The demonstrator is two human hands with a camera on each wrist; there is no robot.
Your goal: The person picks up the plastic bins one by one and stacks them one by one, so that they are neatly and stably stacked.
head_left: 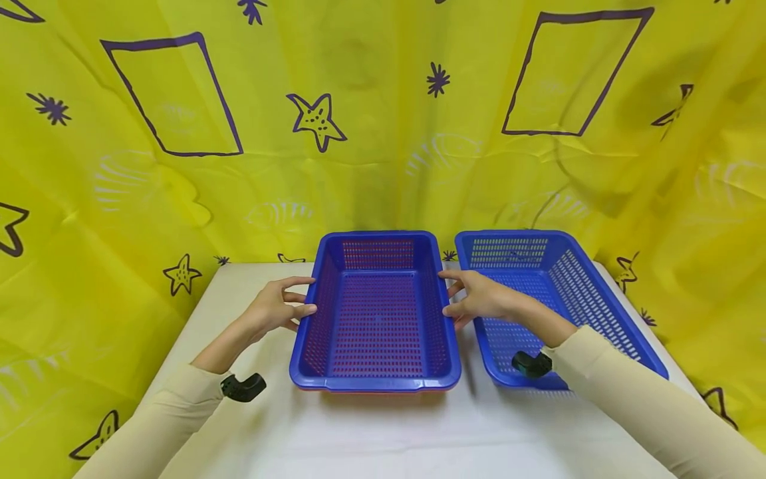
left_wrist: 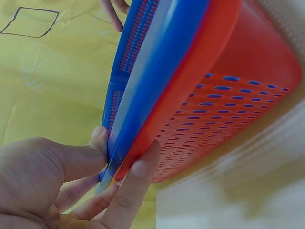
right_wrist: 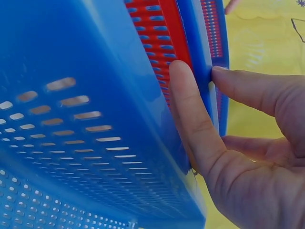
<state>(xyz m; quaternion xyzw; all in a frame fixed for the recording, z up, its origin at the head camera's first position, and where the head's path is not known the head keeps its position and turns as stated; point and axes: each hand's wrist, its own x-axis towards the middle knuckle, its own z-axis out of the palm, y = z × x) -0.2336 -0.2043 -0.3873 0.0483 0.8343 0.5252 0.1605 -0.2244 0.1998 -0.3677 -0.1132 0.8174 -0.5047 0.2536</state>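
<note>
A blue plastic basket (head_left: pixel 375 384) with slotted sides and floor sits nested inside a red basket (left_wrist: pixel 267 43) in the middle of the table. Only a thin strip of red shows under the blue rim in the head view. My left hand (head_left: pixel 275 306) grips the left rims, thumb on the blue one and fingers beneath against the red. On the opposite side my right hand (head_left: pixel 485 296) pinches the rims, with its thumb at the blue edge and a finger along the red wall. Both inner basket floors look bare.
A second blue basket (head_left: pixel 509 339) stands close to the right of the stack, below my right forearm. White cloth covers the table (head_left: pixel 371 439). A yellow curtain (head_left: pixel 383 133) with dark drawings hangs behind and around it.
</note>
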